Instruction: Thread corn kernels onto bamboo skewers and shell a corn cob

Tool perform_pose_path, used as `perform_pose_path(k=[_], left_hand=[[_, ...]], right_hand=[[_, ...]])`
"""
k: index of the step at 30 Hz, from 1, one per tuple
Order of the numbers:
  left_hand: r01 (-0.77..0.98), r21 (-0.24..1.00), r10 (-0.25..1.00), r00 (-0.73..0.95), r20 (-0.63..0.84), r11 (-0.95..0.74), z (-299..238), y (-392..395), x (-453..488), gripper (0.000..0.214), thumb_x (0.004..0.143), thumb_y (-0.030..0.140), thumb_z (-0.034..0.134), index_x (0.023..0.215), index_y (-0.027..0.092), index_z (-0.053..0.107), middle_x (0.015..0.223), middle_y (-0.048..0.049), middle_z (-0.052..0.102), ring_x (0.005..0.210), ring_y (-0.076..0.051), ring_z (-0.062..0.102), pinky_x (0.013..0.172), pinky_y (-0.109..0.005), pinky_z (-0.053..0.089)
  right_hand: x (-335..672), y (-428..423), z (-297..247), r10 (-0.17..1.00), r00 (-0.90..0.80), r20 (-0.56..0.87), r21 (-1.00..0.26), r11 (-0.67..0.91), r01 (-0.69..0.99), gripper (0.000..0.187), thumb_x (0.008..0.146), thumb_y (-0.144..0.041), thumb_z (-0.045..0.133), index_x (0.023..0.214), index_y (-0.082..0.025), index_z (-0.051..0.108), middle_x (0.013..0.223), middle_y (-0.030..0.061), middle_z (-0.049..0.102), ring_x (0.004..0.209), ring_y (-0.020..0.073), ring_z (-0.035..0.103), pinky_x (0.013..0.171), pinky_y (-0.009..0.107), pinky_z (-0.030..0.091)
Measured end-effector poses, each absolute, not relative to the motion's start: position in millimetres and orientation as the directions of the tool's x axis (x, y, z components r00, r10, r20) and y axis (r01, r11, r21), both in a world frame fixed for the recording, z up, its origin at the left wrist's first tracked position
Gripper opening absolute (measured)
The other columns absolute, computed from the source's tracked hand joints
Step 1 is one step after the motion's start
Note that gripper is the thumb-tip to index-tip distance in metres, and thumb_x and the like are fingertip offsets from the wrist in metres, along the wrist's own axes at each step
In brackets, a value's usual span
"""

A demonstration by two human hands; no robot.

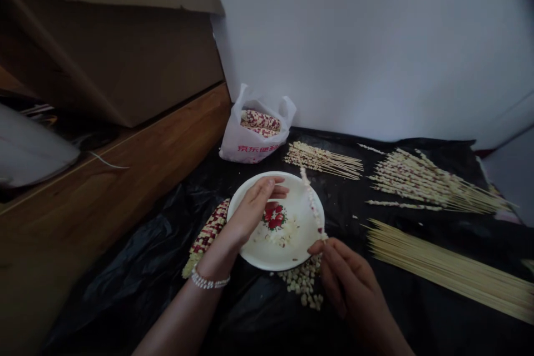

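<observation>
My right hand [346, 272] grips the lower end of a bamboo skewer [312, 204] threaded with pale corn kernels, its tip rising over a white plate [301, 233]. The plate has a red flower design and holds loose kernels. My left hand [252, 211] curls above the plate's left side, and I cannot tell whether its fingers hold a kernel. Beside that wrist lies a red-and-white corn cob [208, 231], its lower end partly under my forearm. A heap of loose kernels [302, 283] sits by my right hand.
Black plastic sheeting [125, 289] covers the work surface. Bare skewers [450, 270] lie at right, with kernel-threaded skewers [434, 189] behind them and more [323, 160] behind the plate. A white plastic bag [254, 136] holds corn cobs. A wooden ledge [104, 178] and white wall [367, 39] bound the surface.
</observation>
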State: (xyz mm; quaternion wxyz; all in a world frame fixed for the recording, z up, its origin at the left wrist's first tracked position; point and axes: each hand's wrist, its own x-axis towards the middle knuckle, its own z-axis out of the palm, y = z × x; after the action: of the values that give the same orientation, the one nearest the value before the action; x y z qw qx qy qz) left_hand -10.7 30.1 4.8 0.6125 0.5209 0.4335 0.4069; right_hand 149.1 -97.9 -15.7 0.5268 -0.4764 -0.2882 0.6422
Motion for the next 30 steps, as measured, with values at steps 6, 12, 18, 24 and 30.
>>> perform_pose_path(k=[6,12,18,24,30], left_hand=[[0.530,0.803,0.890,0.456,0.003,-0.274,-4.6,34.9,-40.7,0.018,0.084,0.028,0.053,0.082,0.021,0.069,0.080,-0.0046,0.069,0.075,-0.019,0.060,0.071,-0.030,0.042],[0.681,0.622,0.827,0.555,-0.092,-0.388,-12.6,26.9,-42.4,0.007,0.067,0.019,0.065,0.072,0.024,0.067,0.070,-0.0009,0.066,0.064,-0.018,0.056,0.059,-0.027,0.033],[0.720,0.541,0.821,0.564,-0.093,-0.434,-27.9,21.8,-31.7,0.015,0.063,0.008,0.055,0.061,0.022,0.059,0.062,-0.0019,0.061,0.057,-0.017,0.049,0.054,-0.029,0.024],[0.661,0.612,0.769,0.626,-0.129,-0.435,-23.9,22.6,-32.2,0.020,0.061,0.005,0.048,0.063,0.022,0.058,0.063,-0.0010,0.061,0.056,-0.015,0.047,0.053,-0.028,0.024],[0.648,0.647,0.792,0.601,-0.112,-0.401,-24.3,22.6,-33.2,0.019,0.059,0.007,0.049,0.056,0.023,0.060,0.055,-0.0016,0.058,0.052,-0.015,0.043,0.053,-0.028,0.026]], right_hand=[[159.3,-93.4,-16.2,0.962,0.088,-0.257,-0.932,-0.223,-0.286,0.032,0.093,-0.048,0.052,0.091,-0.018,0.063,0.039,-0.0109,0.038,0.032,0.0052,0.023,0.033,0.019,0.014],[155.4,-92.4,-18.8,0.955,0.082,-0.286,-0.925,-0.253,-0.284,0.035,0.091,-0.051,0.053,0.089,-0.018,0.063,0.039,-0.0110,0.035,0.032,0.0055,0.022,0.032,0.019,0.016],[154.7,-92.3,-20.7,0.957,0.069,-0.282,-0.922,-0.250,-0.294,0.033,0.092,-0.049,0.052,0.090,-0.018,0.063,0.039,-0.0110,0.037,0.032,0.0045,0.023,0.033,0.018,0.015],[153.7,-91.8,-20.0,0.950,0.063,-0.305,-0.916,-0.274,-0.293,0.034,0.091,-0.051,0.053,0.090,-0.018,0.063,0.038,-0.0109,0.039,0.030,0.0044,0.023,0.032,0.018,0.015],[153.7,-93.0,-21.5,0.954,0.064,-0.294,-0.919,-0.263,-0.295,0.032,0.091,-0.050,0.053,0.089,-0.020,0.064,0.038,-0.0102,0.038,0.031,0.0050,0.023,0.032,0.019,0.016]])
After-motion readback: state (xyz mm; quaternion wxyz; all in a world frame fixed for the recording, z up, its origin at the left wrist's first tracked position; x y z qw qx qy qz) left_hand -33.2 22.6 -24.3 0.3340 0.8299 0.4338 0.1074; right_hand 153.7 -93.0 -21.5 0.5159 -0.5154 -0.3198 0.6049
